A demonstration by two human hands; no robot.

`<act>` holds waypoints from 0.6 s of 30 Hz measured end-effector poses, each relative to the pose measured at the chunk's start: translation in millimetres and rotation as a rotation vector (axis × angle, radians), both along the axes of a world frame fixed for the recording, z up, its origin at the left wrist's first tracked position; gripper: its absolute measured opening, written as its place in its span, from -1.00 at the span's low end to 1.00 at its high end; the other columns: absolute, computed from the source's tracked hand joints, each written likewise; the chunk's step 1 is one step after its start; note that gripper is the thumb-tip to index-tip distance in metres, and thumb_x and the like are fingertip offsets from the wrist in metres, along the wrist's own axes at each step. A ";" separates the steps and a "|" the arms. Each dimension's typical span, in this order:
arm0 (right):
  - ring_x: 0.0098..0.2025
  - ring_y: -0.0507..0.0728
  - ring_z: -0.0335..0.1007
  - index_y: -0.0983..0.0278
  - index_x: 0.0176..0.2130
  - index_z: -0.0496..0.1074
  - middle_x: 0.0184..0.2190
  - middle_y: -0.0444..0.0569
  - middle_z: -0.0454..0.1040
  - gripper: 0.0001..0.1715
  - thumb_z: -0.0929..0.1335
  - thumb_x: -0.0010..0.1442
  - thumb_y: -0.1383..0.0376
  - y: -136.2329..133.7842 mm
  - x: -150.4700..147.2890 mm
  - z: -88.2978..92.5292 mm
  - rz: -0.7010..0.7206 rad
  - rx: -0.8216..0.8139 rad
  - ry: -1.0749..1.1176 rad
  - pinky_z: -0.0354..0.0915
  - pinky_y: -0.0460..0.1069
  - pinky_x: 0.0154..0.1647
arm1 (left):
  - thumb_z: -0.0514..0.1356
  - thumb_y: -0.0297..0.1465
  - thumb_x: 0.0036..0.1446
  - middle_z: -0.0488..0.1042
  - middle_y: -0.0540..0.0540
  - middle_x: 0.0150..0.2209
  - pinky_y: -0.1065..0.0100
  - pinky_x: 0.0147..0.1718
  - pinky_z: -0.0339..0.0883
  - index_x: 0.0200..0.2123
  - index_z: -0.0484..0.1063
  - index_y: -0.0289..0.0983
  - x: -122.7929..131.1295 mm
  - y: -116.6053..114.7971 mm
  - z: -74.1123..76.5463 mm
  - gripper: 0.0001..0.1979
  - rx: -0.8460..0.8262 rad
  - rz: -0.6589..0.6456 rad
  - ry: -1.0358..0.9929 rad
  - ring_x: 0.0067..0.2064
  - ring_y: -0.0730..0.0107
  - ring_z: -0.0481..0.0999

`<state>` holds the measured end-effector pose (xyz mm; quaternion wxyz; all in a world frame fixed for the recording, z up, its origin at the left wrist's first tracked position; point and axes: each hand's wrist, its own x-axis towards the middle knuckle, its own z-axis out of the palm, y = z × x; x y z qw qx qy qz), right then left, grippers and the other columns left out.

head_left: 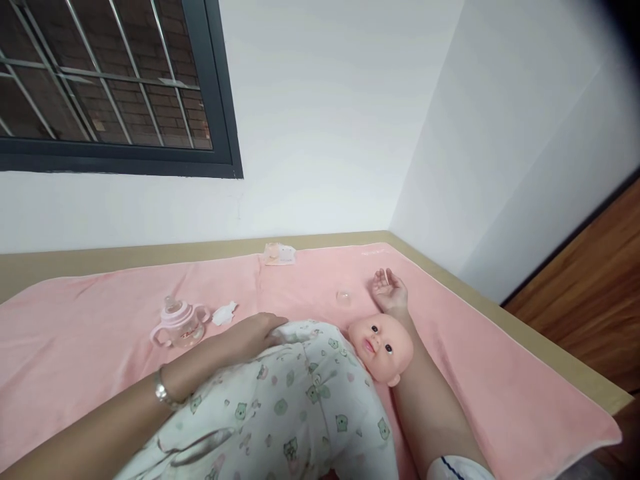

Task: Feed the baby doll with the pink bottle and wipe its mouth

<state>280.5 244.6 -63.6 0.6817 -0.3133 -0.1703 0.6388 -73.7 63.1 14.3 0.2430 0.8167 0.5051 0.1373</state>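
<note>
A baby doll (pixel 295 393) in white clothes with green and pink prints lies on its back across the front of the pink blanket. Its bare head (pixel 387 343) rests on my right forearm. My left hand (pixel 256 337) is curled against the far side of the doll's clothing, its fingers partly hidden. Beyond the doll's head, my right hand (pixel 389 290) lies palm up, fingers loosely apart, with nothing in it. A pink two-handled baby bottle (pixel 183 327) stands left of my left hand. Between them lies a crumpled white tissue (pixel 224 313).
The pink blanket (pixel 310 287) covers a surface with a tan edge (pixel 320 239). A small clear cap (pixel 343 297) lies left of my right hand. A small printed packet (pixel 280 254) is at the back edge. White walls and a barred window (pixel 120 80) stand behind.
</note>
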 end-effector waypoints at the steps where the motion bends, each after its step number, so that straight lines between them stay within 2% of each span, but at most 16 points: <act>1: -0.21 -0.07 0.47 0.22 -0.22 0.21 -0.27 -0.06 0.42 -0.82 0.17 0.12 0.39 2.5 6.9 0.2 -0.051 -0.071 -0.084 0.40 -0.16 -0.07 | 0.08 -0.30 0.19 0.59 -0.13 -0.07 0.28 -0.12 0.40 -0.06 0.50 -0.19 -5.1 -7.9 4.7 -0.69 0.009 0.029 0.008 -0.06 0.12 0.56; 3: -0.21 0.00 0.46 0.24 -0.26 0.16 -0.26 0.01 0.40 -0.82 0.14 0.07 0.41 5.2 18.8 6.4 -0.118 -0.176 -0.249 0.43 -0.06 -0.07 | 0.05 -0.28 0.25 0.55 -0.15 0.04 0.22 -0.06 0.43 0.05 0.45 -0.16 -16.6 -29.4 10.3 -0.65 0.031 0.078 0.027 0.02 0.09 0.55; 5: -0.12 0.08 0.43 0.26 -0.25 0.21 -0.16 0.07 0.40 -0.82 0.20 0.05 0.37 4.6 24.3 21.8 -0.184 -0.206 -0.384 0.43 0.00 -0.09 | 0.04 -0.27 0.28 0.54 -0.13 0.07 0.22 -0.08 0.48 0.07 0.44 -0.13 -28.6 -56.4 7.8 -0.65 0.071 0.106 0.038 0.02 0.11 0.56; 7: -0.02 0.13 0.38 0.26 -0.18 0.31 -0.02 0.07 0.40 -0.72 0.30 0.02 0.33 0.6 19.6 43.6 -0.243 -0.126 -0.676 0.39 -0.03 -0.09 | 0.01 -0.28 0.31 0.58 -0.04 0.01 0.26 -0.10 0.53 0.07 0.43 -0.05 -40.4 -84.1 -3.8 -0.67 0.168 0.124 0.022 -0.04 0.19 0.61; 8: 0.02 0.14 0.35 0.25 -0.12 0.36 0.04 0.05 0.39 -0.66 0.33 0.04 0.29 -2.4 13.2 54.7 -0.209 0.000 -0.964 0.37 -0.05 -0.08 | 0.03 -0.27 0.31 0.58 0.00 0.02 0.29 -0.11 0.55 0.09 0.40 0.00 -46.0 -96.3 -12.3 -0.67 0.232 0.143 0.030 -0.04 0.22 0.62; 9: 0.02 0.15 0.36 0.25 -0.06 0.38 0.06 0.05 0.40 -0.61 0.32 0.08 0.24 -5.7 4.5 64.5 -0.107 0.141 -1.200 0.36 -0.04 -0.10 | 0.07 -0.27 0.29 0.56 0.03 0.06 0.31 -0.13 0.57 0.14 0.35 0.04 -51.1 -106.7 -22.0 -0.64 0.301 0.137 0.064 -0.03 0.22 0.62; 11: 0.04 0.17 0.37 0.28 0.08 0.36 0.12 0.10 0.38 -0.47 0.32 0.13 0.17 -12.4 -16.6 77.3 0.301 0.392 -1.530 0.33 -0.01 -0.04 | 0.14 -0.25 0.24 0.51 0.04 0.13 0.30 -0.11 0.58 0.24 0.23 0.08 -59.7 -120.7 -42.3 -0.50 0.449 0.098 0.147 0.01 0.19 0.61; 13: 0.06 0.21 0.37 0.34 0.17 0.33 0.14 0.15 0.37 -0.30 0.38 0.09 0.12 -17.3 -37.8 80.3 0.662 0.539 -1.797 0.28 0.02 0.04 | 0.15 -0.23 0.21 0.49 0.02 0.15 0.26 -0.10 0.60 0.30 0.13 0.06 -65.0 -126.0 -60.0 -0.41 0.591 0.078 0.185 0.02 0.15 0.60; 14: 0.06 0.22 0.37 0.36 0.18 0.33 0.12 0.16 0.39 -0.27 0.41 0.06 0.14 -18.6 -47.4 79.8 0.789 0.581 -1.905 0.26 0.02 0.06 | 0.15 -0.22 0.21 0.50 0.00 0.14 0.24 -0.11 0.60 0.32 0.11 0.04 -66.4 -126.3 -66.6 -0.39 0.648 0.078 0.184 0.02 0.13 0.61; 16: 0.00 0.23 0.40 0.38 0.12 0.41 0.00 0.15 0.48 -0.36 0.41 0.04 0.25 -18.6 -66.7 81.1 0.943 0.617 -2.078 0.26 0.00 0.01 | 0.13 -0.24 0.21 0.51 -0.04 0.12 0.22 -0.13 0.61 0.33 0.09 0.00 -66.8 -124.6 -74.1 -0.37 0.700 0.076 0.177 0.00 0.12 0.61; 18: -0.05 0.24 0.42 0.39 0.02 0.49 -0.09 0.16 0.52 -0.48 0.37 0.03 0.37 -17.1 -92.7 91.9 0.986 0.643 -2.241 0.26 0.00 -0.05 | 0.15 -0.30 0.18 0.51 -0.06 0.12 0.21 -0.11 0.61 0.34 0.05 -0.03 -65.4 -122.5 -74.6 -0.32 0.685 0.060 0.162 0.02 0.13 0.60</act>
